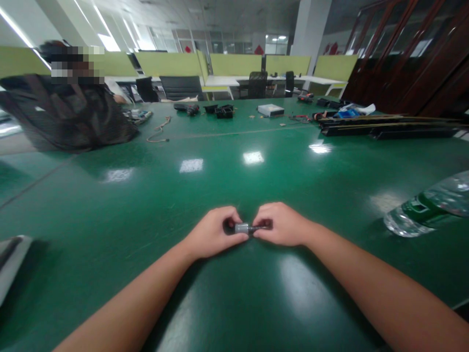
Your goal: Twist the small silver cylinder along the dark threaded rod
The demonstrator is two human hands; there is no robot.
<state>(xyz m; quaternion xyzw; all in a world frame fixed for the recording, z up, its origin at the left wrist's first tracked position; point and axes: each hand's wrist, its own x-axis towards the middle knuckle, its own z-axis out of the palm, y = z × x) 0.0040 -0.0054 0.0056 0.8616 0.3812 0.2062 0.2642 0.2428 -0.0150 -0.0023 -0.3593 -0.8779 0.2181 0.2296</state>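
Just above the green table (220, 186), both hands meet at a small grey and black cylinder (242, 228); its exact kind is too small and blurred to tell. My left hand (216, 232) is closed around the thicker end, its thumb along the near side and fingers curled over the far side. From the cylinder's right end a thin dark part (258, 228) sticks out. My right hand (282, 224) pinches that thin part between thumb and fingertips. The fingers hide both outer ends of the piece.
A water bottle (421, 210) lies at the right. At the back left stands a dark bag (76, 117), with a person behind it. Black parts (223, 111), a white box (270, 110), a cable (159, 132) and long black strips (351, 128) lie along the far side.
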